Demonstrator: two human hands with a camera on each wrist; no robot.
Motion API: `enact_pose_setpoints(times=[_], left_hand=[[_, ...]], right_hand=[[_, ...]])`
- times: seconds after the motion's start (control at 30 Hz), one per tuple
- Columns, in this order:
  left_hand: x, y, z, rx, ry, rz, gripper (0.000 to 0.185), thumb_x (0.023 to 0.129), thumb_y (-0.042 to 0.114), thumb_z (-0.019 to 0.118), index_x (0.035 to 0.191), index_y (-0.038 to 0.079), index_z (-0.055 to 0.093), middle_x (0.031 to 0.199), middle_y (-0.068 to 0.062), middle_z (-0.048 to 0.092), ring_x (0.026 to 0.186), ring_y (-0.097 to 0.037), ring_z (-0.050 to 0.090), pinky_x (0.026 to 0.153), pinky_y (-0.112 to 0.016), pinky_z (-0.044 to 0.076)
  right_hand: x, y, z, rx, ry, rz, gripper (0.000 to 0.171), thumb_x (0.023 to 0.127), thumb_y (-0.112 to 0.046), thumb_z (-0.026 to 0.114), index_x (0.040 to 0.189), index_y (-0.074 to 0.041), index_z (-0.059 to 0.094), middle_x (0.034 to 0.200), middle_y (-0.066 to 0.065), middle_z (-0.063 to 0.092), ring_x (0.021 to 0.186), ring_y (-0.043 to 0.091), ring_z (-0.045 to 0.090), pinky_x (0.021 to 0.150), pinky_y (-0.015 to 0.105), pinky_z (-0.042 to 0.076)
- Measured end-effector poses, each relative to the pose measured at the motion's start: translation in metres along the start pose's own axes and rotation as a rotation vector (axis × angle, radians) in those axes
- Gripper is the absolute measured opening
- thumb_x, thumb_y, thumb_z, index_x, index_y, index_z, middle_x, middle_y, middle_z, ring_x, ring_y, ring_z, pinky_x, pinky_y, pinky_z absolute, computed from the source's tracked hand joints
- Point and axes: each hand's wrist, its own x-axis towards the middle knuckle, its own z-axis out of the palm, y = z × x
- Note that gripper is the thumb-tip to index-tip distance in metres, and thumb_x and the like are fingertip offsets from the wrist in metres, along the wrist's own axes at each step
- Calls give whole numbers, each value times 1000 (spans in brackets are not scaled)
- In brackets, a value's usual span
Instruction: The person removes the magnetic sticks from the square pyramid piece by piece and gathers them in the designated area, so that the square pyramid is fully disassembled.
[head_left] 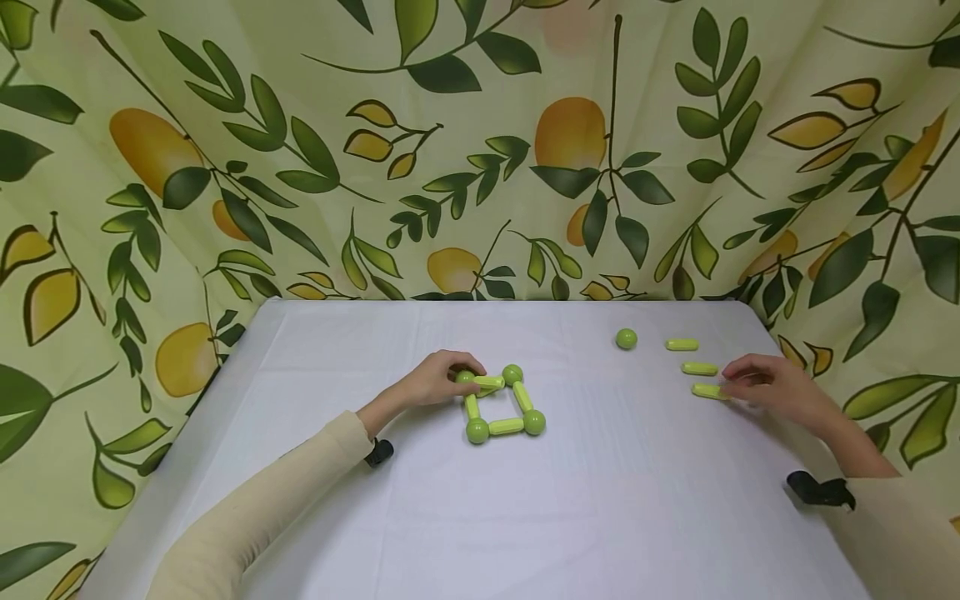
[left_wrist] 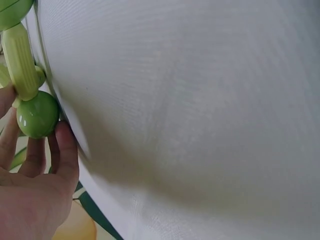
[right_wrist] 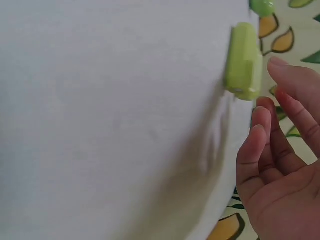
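My left hand [head_left: 437, 380] grips a green ball [left_wrist: 38, 115] at the far left corner of a four-sided frame of green balls and lighter green rods. In the left wrist view, a ribbed rod [left_wrist: 21, 62] runs from this ball to another ball [left_wrist: 12, 12]. The frame's near side is a rod [head_left: 506, 426] between two balls, one of them the near right ball [head_left: 534, 422]. On the right, my right hand [head_left: 780, 390] is beside the nearest loose rod [head_left: 707, 391], fingers loosely bent. In the right wrist view its fingertips look apart from the rods.
Two more loose rods lie behind the nearest one, the middle rod [head_left: 699, 368] and the far rod [head_left: 682, 344]. A loose green ball [head_left: 626, 338] sits left of them. The white-covered table [head_left: 600, 517] meets a leaf-and-fruit patterned curtain [head_left: 480, 208] at its back and sides.
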Motion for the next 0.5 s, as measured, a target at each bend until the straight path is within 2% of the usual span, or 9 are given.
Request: enact_pose_setpoints(times=[0.23,0.5], left_hand=[[-2,0,-3,7,10,-45,30,84,15,72,111,6,63,108,-5,61,99,-20,56,84,-30,46],[-6,1,-5,19,51,-116,31,84,19,73,110,7,62,106,-4,60,98,-20,58,85,-31,46]], right_hand=[[9,-9,1,48,48,-41,24,83,-13,73,102,-2,65,97,13,63,80,9,59,62,20,49],[37,-35,28,122,-45,-103,27,83,-17,73,104,-2,65,99,12,64,84,17,61,67,20,50]])
